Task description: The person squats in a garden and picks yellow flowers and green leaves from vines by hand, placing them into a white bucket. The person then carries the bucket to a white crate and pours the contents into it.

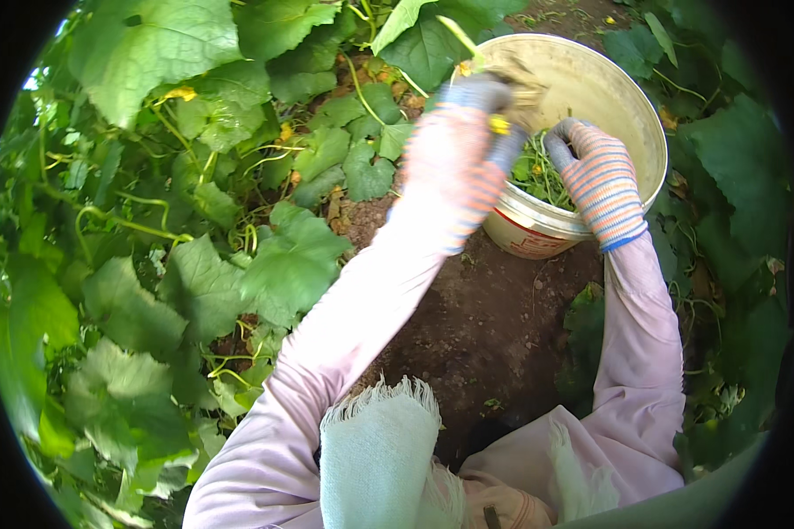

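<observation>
My left hand (460, 149), in a striped knit glove with grey-blue fingertips, is blurred over the left rim of a white plastic bucket (612, 86). Its fingers close around a tan, dried-looking bit of plant (524, 96), also blurred. A yellow flower (499, 124) shows by the fingers. My right hand (595, 165), gloved alike, reaches over the near rim with fingers curled inside the bucket; whether they pinch anything is hidden. Green stems and small clippings (539, 175) with yellow bits lie in the bucket below the hands.
Broad-leaved vines (298, 258) crowd the left side, with yellow blossoms (182, 93) among them. More leaves (734, 172) stand in shade at right. Brown soil (489, 317) lies between my arms. A fringed pale scarf (380, 449) hangs before my chest.
</observation>
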The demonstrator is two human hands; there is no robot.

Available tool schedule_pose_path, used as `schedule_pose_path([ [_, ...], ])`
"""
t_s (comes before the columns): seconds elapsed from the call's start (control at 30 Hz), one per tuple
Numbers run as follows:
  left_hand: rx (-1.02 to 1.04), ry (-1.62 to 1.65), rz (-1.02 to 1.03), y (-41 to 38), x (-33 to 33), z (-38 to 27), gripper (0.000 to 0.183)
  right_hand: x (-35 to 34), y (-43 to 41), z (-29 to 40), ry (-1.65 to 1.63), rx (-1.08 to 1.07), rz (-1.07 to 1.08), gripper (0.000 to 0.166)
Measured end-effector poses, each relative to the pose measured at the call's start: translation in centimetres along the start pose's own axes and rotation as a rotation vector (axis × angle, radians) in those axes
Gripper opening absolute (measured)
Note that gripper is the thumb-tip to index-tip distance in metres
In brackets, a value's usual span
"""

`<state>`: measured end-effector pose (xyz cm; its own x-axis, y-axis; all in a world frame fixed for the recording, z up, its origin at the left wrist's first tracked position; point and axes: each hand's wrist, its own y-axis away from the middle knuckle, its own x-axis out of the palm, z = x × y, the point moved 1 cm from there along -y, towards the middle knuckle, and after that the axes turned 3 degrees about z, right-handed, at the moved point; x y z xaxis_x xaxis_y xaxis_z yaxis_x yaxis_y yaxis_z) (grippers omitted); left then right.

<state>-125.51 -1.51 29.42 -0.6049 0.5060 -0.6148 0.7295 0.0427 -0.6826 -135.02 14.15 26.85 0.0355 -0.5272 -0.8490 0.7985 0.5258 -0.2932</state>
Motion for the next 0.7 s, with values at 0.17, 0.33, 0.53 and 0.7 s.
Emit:
schedule_pose_path([
  [0.17,-0.162,-0.193,0.288,1.1,2.9,-5.5,0.062,-0.8,1.0,-2.4,-0.138,0.085,-0.110,0.018],
  [0.33,-0.227,0.212,0.268,9.0,3.1,-10.3,0.050,-0.9,1.8,-2.0,-0.281,0.045,-0.044,0.015],
  [0.53,-0.275,0.562,0.274,4.9,2.4,-17.0,0.029,-1.1,1.6,-1.0,-0.381,0.009,0.001,0.012],
  [0.7,-0.069,0.373,0.159,1.9,2.7,-16.4,0.033,-2.4,1.9,-1.7,-0.234,0.016,0.014,0.012],
])
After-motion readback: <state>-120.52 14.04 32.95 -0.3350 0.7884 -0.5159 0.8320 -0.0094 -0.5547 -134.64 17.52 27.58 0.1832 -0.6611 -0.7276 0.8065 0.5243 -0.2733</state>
